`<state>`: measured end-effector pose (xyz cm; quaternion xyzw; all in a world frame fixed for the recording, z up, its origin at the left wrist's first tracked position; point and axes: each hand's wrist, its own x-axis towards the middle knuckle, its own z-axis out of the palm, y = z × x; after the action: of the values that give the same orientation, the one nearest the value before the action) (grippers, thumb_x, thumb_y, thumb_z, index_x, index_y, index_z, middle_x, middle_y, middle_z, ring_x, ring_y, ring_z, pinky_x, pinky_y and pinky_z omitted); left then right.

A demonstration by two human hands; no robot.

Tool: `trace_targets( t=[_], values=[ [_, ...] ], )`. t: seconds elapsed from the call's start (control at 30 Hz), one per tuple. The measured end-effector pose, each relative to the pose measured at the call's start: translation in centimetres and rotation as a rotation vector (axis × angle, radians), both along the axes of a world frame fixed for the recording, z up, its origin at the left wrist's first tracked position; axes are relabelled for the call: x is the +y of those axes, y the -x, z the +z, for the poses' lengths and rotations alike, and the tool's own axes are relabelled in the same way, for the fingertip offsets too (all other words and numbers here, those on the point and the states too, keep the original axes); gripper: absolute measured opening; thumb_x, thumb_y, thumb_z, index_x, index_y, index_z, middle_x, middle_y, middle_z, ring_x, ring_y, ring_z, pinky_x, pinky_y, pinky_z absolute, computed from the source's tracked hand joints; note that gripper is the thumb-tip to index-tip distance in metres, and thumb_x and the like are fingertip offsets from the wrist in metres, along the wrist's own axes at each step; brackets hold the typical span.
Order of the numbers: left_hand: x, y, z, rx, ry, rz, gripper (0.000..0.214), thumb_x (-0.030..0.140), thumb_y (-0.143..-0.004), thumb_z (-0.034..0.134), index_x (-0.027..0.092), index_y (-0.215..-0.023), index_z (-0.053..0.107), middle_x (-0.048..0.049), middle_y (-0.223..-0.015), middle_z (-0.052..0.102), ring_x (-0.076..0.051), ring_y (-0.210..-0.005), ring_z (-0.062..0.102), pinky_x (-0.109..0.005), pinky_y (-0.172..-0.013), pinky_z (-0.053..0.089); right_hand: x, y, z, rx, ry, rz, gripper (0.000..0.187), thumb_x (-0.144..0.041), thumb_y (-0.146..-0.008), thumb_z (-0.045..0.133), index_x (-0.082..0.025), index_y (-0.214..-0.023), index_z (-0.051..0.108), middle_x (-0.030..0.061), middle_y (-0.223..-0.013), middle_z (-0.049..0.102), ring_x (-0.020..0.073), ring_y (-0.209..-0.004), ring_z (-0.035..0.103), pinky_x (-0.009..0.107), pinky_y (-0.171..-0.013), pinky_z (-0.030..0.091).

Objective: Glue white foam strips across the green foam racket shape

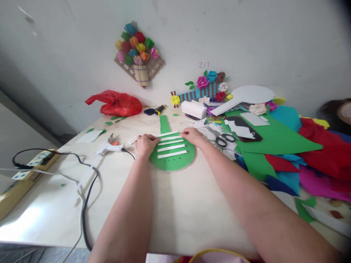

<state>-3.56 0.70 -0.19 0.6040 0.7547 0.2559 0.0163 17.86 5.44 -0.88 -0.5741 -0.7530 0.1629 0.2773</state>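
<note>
A round-bodied green cutout with a narrow neck lies flat on the table, with several white strips set across it. My left hand is at the cutout's left edge, fingers closed on a white strip that crosses near the neck. Past this hand, a white end pokes out to the left. At the right edge, the fingertips of my right hand are pinched together by the upper strips' ends; the exact contact is too small to make out. A white glue gun rests left of my left hand.
Black-handled scissors, paper scraps and a phone lie to the right, beside green sheets and coloured material. A red plastic bag sits at the back left. Cables run past a power strip at left.
</note>
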Motion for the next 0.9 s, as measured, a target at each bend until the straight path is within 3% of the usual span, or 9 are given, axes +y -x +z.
trace_targets(
  t=[0.13, 0.4, 0.57, 0.67, 0.9],
  values=[
    [-0.3, -0.1, 0.1, -0.016, -0.023, 0.004, 0.027, 0.046, -0.068, 0.052, 0.026, -0.075, 0.069, -0.0034, -0.089, 0.066, -0.027, -0.099, 0.049, -0.041, -0.087, 0.032, 0.0, 0.0, 0.0, -0.002, -0.009, 0.0, 0.018, -0.03, -0.073, 0.056, -0.019, -0.077, 0.069, 0.0002, -0.077, 0.068, 0.0123, -0.069, 0.057, 0.021, -0.059, 0.036],
    [-0.4, 0.2, 0.0, 0.014, -0.087, 0.149, 0.031, 0.025, -0.069, 0.046, 0.025, -0.09, 0.069, -0.005, -0.104, 0.063, -0.028, -0.104, 0.044, -0.043, -0.086, 0.031, 0.4, -0.1, -0.5, 0.02, -0.027, 0.003, 0.026, -0.035, -0.078, 0.048, -0.017, -0.078, 0.068, 0.0009, -0.075, 0.066, 0.0135, -0.071, 0.056, 0.021, -0.063, 0.038],
    [-0.3, 0.4, -0.4, 0.042, -0.109, 0.123, 0.028, 0.029, -0.071, 0.047, 0.027, -0.087, 0.07, -0.004, -0.103, 0.063, -0.028, -0.103, 0.043, -0.043, -0.086, 0.03, 0.8, -0.1, -0.3, -0.028, -0.1, -0.008, 0.032, -0.034, -0.084, 0.039, -0.019, -0.09, 0.067, 0.0042, -0.105, 0.063, 0.0176, -0.095, 0.053, 0.026, -0.081, 0.037],
    [-0.2, 0.3, -0.7, 0.029, -0.11, 0.092, 0.027, 0.031, -0.074, 0.045, 0.028, -0.081, 0.07, -0.003, -0.104, 0.063, -0.028, -0.106, 0.041, -0.043, -0.087, 0.029, 0.7, 0.3, -0.1, -0.049, -0.052, -0.033, 0.039, -0.038, -0.086, 0.033, -0.019, -0.103, 0.063, 0.0051, -0.119, 0.056, 0.0211, -0.107, 0.048, 0.032, -0.091, 0.033],
    [-0.1, 0.3, -0.8, 0.017, -0.074, 0.055, 0.029, 0.032, -0.077, 0.042, 0.029, -0.084, 0.069, -0.0001, -0.112, 0.06, -0.026, -0.108, 0.04, -0.043, -0.089, 0.029, -0.4, 1.1, 0.8, -0.094, 0.051, 0.004, 0.043, -0.041, -0.087, 0.03, -0.019, -0.112, 0.058, 0.0042, -0.124, 0.053, 0.0215, -0.113, 0.046, 0.032, -0.094, 0.031]
  ],
)
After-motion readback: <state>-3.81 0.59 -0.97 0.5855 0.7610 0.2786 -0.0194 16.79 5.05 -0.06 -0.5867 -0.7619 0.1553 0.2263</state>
